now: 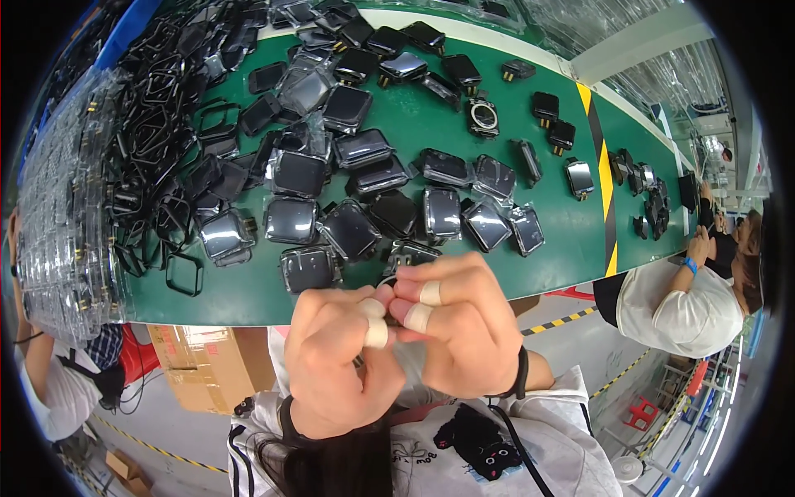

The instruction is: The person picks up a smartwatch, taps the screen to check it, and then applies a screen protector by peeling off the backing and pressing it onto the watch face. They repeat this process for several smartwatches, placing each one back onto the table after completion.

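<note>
My left hand (338,352) and my right hand (465,327) meet at the front edge of the green table. Their fingertips press together in a pinch, and pale tape bands wrap several fingers. A small part of something shows between the fingertips, but the fingers hide too much of it to name. Just beyond them lies a black watch-like unit (414,252), partly covered by my fingers. Close by on the left rests a square, dark-screened watch case (307,268) in clear film. More wrapped cases, such as one with a glossy screen (441,213), lie just past my hands.
Black rectangular frames (153,137) heap up at the left, beside a stack of clear plastic trays (70,199). Yellow-black tape (607,186) crosses the green table (546,257) at right. A cardboard box (214,364) stands below. Another person (679,306) sits at the right.
</note>
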A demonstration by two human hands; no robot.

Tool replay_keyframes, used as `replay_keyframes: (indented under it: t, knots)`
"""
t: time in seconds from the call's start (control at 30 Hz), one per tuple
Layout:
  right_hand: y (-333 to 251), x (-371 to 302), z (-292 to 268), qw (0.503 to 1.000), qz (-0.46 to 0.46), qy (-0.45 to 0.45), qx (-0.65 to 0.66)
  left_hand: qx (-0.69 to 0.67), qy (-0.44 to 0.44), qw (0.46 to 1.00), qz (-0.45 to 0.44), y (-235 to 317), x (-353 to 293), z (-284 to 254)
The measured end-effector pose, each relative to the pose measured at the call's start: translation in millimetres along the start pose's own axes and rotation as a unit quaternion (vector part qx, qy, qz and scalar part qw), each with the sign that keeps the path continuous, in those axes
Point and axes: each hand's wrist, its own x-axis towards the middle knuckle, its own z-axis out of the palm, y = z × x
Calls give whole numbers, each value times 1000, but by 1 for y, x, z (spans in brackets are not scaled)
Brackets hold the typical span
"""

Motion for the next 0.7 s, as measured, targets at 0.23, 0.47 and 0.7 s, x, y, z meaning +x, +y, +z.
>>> replay_keyframes:
  t: [0.23, 0.47, 0.7]
  knots:
    - [4, 18, -25, 995, 33, -48, 77, -337, 85, 928, -131, -12, -8, 5]
    - [23, 29, -61, 990, 94, -101, 35, -401, 60, 894, -191, -8, 7, 22]
    - [88, 90, -60, 967, 95, -103, -213, -378, 30, 899, -217, -21, 14, 10]
